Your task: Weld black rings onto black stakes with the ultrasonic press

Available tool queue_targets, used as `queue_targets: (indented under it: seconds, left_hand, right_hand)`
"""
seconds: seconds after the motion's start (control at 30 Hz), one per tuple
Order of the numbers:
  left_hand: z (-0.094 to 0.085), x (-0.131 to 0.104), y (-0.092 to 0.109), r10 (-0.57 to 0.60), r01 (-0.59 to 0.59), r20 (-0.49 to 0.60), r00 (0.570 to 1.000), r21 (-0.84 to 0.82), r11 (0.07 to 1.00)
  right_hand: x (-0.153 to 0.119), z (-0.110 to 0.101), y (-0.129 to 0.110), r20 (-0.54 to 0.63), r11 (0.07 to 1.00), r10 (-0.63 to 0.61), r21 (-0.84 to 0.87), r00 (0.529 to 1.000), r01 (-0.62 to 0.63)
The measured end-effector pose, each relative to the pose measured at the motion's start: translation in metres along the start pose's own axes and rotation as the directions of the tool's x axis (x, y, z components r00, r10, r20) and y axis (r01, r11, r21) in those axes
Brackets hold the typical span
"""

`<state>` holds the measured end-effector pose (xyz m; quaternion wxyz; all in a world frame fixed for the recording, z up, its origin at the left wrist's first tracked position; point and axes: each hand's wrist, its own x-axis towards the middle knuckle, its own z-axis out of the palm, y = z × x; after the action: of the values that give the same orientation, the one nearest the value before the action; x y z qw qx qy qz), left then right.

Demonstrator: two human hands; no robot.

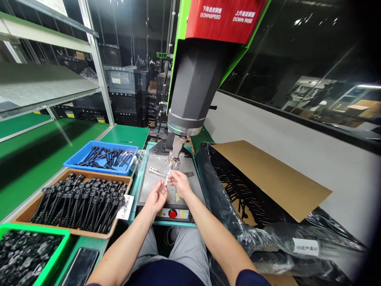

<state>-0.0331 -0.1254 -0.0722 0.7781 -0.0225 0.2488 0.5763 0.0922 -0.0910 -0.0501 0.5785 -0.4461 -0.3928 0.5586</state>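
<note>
Over the metal base plate (149, 186) of a press-like machine, both my hands meet just below the machine's tapered metal tip (178, 147). My right hand (181, 183) is closed, its thumb and fingers pinching a thin white strip (167, 179). Close beside it on the left, my left hand (158, 195) has its fingers curled together at the strip's lower end; what it pinches is too small to make out. Clear plastic film (159, 161) appears around the tip. Flat metal pieces (156, 171) lie on the plate.
Left of the machine stand a blue tray (70, 162) of black stemmed parts, a brown tray (22, 217) packed with similar parts, a green bin (66, 238) and a phone (80, 268). A red button (172, 213) fronts the base. Cardboard (276, 178) covers a plastic-lined box at right.
</note>
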Motion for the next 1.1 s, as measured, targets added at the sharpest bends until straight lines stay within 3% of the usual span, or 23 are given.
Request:
queue_targets:
  seconds: [0.1,0.17,0.27,0.33,0.53,0.67,0.77,0.87,0.97,1.1]
  left_hand:
    - [0.006,-0.001,0.006,0.010,-0.009,0.030,0.999,-0.030,1.000]
    - [0.009,-0.003,0.008,0.010,-0.007,0.057,0.998,-0.051,0.999]
    - [0.014,-0.006,0.010,0.008,-0.003,0.088,0.996,-0.052,0.999]
    - [0.018,-0.007,0.011,0.005,-0.002,0.100,0.995,-0.032,0.999]
    - [0.026,-0.006,0.014,-0.006,0.007,0.090,0.996,-0.003,1.000]
    - [0.025,-0.003,0.013,0.006,-0.007,0.098,0.995,0.012,1.000]
    - [0.021,0.000,0.012,0.026,-0.028,0.099,0.995,0.026,0.999]
    - [0.012,0.003,0.010,0.035,-0.041,0.074,0.997,0.082,0.996]
    - [-0.007,0.001,0.009,0.012,-0.016,0.028,1.000,0.158,0.987]
    - [-0.041,-0.019,0.002,-0.079,0.111,-0.115,0.990,0.315,0.942]
  right_hand:
    - [0.010,-0.008,0.005,-0.166,0.990,-0.127,-0.075,0.978,0.116]
    - [0.020,-0.012,0.006,-0.256,0.927,-0.309,-0.295,0.916,0.230]
    - [0.037,-0.014,0.000,-0.243,0.742,-0.538,-0.592,0.807,0.315]
    - [0.049,-0.013,-0.006,-0.223,0.660,-0.599,-0.681,0.769,0.317]
    - [0.079,-0.008,-0.021,-0.111,0.615,-0.497,-0.745,0.861,0.259]
    - [0.075,-0.007,-0.029,-0.082,0.603,-0.518,-0.741,0.851,0.296]
    - [0.055,-0.011,-0.031,-0.084,0.608,-0.555,-0.720,0.828,0.334]
    - [0.023,-0.022,-0.024,-0.130,0.709,-0.509,-0.624,0.851,0.328]
    - [-0.014,-0.036,-0.010,-0.142,0.822,-0.425,-0.474,0.894,0.315]
    - [-0.060,-0.050,0.004,-0.056,0.814,-0.413,-0.469,0.909,0.342]
